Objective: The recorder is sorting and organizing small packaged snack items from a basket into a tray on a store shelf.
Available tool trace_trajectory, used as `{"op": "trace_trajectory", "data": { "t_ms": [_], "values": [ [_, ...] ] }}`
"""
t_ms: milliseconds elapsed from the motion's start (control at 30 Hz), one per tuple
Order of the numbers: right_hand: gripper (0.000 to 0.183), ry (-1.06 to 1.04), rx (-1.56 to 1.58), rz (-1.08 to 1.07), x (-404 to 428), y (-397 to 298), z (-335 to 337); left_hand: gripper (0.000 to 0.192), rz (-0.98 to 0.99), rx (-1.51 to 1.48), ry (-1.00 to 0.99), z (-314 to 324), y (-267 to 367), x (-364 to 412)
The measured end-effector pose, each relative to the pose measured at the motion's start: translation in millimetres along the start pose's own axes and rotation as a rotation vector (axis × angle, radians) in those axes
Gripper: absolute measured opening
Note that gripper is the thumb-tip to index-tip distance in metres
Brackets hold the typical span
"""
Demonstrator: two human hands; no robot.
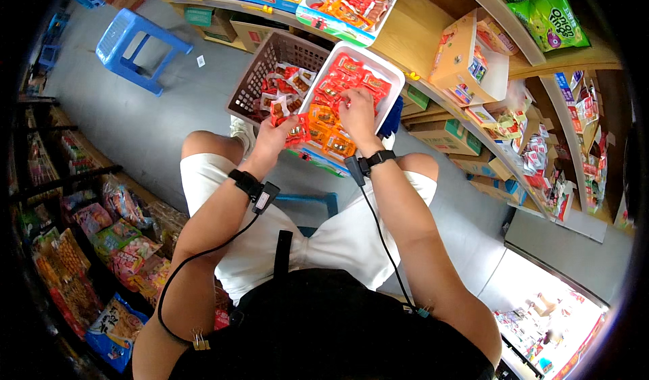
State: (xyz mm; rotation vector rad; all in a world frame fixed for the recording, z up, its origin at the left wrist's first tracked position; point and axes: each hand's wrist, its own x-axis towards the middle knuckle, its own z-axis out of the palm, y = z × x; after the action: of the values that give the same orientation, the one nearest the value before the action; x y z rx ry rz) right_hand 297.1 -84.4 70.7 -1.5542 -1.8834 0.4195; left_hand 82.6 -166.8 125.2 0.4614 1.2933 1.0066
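My left hand (274, 137) grips red snack packets (298, 130) at the near corner where a brown plastic basket (244, 92) and a white tray (398, 78) meet. Red-and-clear packets with brown pieces (300, 82) lie loose inside the basket. In the tray, red packets (350, 67) fill the far part and orange packets (338, 146) the near part. My right hand (358, 112) reaches over the tray with its fingers bent down among the red packets. Its fingertips are partly hidden, so whether they hold a packet is unclear.
Another tray of packets (372, 36) stands on the wooden shelf (416, 19) beyond. A blue plastic stool (133, 35) is on the floor to the left. Boxes (448, 137) line the lower right shelves, and bagged snacks (121, 258) hang at lower left. Cables run along both forearms.
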Motion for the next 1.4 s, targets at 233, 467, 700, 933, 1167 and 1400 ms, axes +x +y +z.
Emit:
{"op": "trace_trajectory", "data": {
  "t_ms": [233,467,700,933,1167,1400],
  "values": [
    [0.032,-0.061,-0.053,-0.001,-7,-3,-1,0.027,0.039,-0.007,-0.05,21,15,10],
    [0.047,-0.21,-0.181,-0.004,-6,-9,-12,0.026,0.08,-0.027,-0.065,23,22,24],
    [0.051,-0.293,-0.282,0.007,-11,-9,-7,0.026,0.064,-0.047,-0.105,9,10,21],
    [0.047,-0.104,-0.136,-0.033,-16,0,1,0.028,-0.004,-0.11,-0.2,1,4,15],
    [0.032,-0.078,-0.093,-0.014,-24,5,-10,0.032,-0.048,-0.131,-0.096,-8,-5,19],
    [0.047,-0.016,-0.248,-0.025,-2,-13,-2,0.033,-0.089,-0.127,-0.037,0,9,5]
  ]
}}
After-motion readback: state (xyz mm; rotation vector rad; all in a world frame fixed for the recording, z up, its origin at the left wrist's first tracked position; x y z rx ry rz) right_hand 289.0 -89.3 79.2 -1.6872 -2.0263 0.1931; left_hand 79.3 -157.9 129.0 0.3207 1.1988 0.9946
